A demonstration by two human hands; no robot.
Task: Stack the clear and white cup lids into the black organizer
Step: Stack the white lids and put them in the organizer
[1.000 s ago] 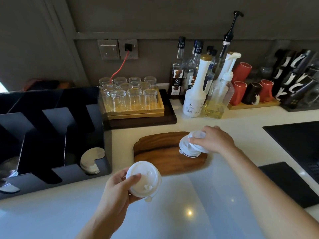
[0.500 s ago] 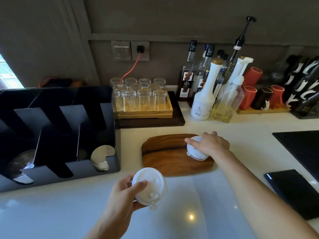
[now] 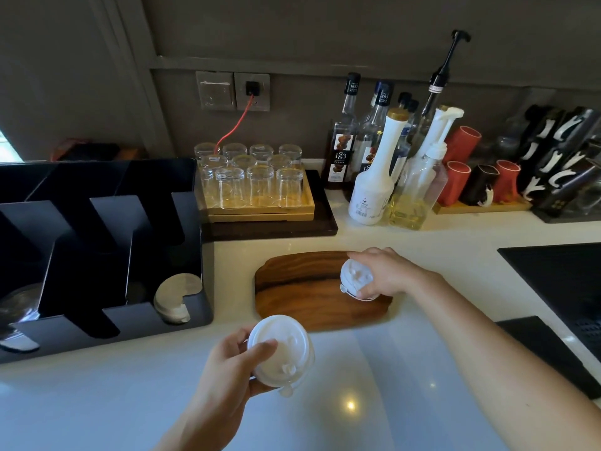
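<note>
At back wall (image 3: 325, 34) | syrup bottle (image 3: 343, 141): 1883 | left hand (image 3: 224, 372) grips white lid (image 3: 286, 346)

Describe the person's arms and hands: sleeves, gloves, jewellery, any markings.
The left hand and right hand are bare: no gloves, and no ring shows on the visible fingers. The left forearm and right forearm are bare to the frame edge, with no sleeve, watch or bracelet in view. No markings show.

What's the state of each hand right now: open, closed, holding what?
Left hand: closed, gripping the near white lid above the counter.
Right hand: closed, gripping the far white lid over the wooden board.
</note>
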